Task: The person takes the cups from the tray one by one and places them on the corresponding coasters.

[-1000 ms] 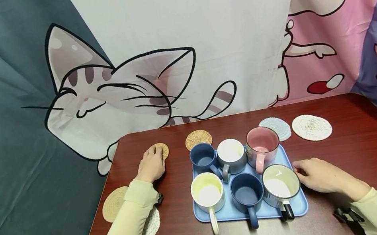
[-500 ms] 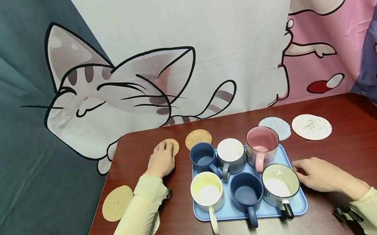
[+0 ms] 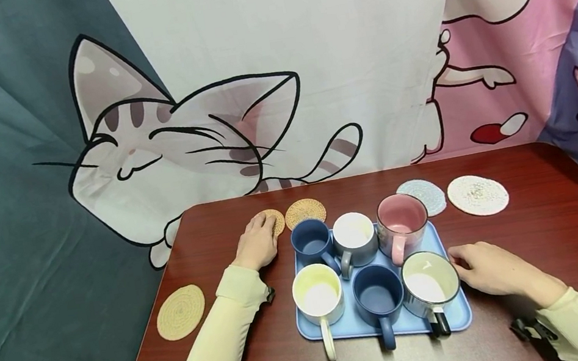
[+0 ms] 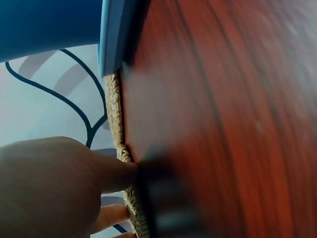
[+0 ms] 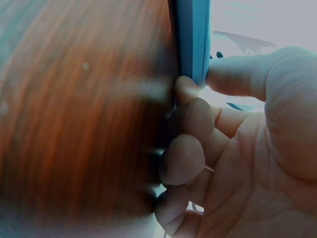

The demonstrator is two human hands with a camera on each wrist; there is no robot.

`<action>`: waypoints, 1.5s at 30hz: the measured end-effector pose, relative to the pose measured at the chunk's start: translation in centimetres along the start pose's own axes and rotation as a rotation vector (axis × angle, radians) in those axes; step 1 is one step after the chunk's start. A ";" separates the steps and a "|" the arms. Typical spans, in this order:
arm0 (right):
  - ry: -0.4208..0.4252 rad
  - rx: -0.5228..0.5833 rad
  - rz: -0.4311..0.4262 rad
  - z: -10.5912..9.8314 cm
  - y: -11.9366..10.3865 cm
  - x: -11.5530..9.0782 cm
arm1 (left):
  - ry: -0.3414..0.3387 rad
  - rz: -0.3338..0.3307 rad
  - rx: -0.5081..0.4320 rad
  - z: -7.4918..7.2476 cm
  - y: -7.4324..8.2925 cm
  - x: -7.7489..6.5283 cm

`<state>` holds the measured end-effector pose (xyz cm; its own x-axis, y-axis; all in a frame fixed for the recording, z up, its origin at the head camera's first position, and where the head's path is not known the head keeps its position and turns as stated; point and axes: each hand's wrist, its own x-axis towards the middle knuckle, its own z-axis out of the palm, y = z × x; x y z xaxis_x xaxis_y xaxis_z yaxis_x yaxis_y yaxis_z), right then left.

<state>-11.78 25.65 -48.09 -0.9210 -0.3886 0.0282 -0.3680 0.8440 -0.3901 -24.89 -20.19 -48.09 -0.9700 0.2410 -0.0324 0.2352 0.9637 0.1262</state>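
Pinching the blue tray's [image 3: 454, 310] right edge, the right hand [image 3: 493, 270] rested mid-frame while the left hand's [image 3: 259, 245] flat fingers pressed a woven coaster [image 3: 275, 220].

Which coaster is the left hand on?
The small tan woven coaster under the left hand, beside the other tan coaster behind the tray; the rest lie untouched.

Left hand [image 3: 257, 246] lies palm-down with fingers extended forward, forearm stretched out in a pale sleeve; right hand [image 3: 487, 270] sits low with fingers curled and thumb [image 5: 237, 74] pressed above the fingertips.
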 end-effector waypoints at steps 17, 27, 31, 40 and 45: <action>-0.003 0.004 -0.001 0.0 -0.2 0.0 | 0.012 0.123 -0.024 0.4 1.5 0.6; -0.006 0.004 0.005 0.0 -0.1 0.0 | 0.043 0.247 -0.010 0.8 1.3 1.3; -0.007 0.007 0.005 0.0 -0.1 0.0 | 0.026 0.279 -0.031 0.9 1.5 1.5; 0.000 0.003 0.001 0.0 -0.1 0.0 | 0.024 0.334 -0.095 1.2 1.8 1.9; -0.002 -0.002 0.006 0.0 -0.1 0.0 | 0.030 0.332 -0.116 1.1 1.9 1.9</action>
<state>-11.72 25.63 -48.03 -0.9229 -0.3843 0.0238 -0.3627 0.8470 -0.3886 -26.25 -17.74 -49.00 -0.8436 0.5337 0.0586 0.5311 0.8136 0.2366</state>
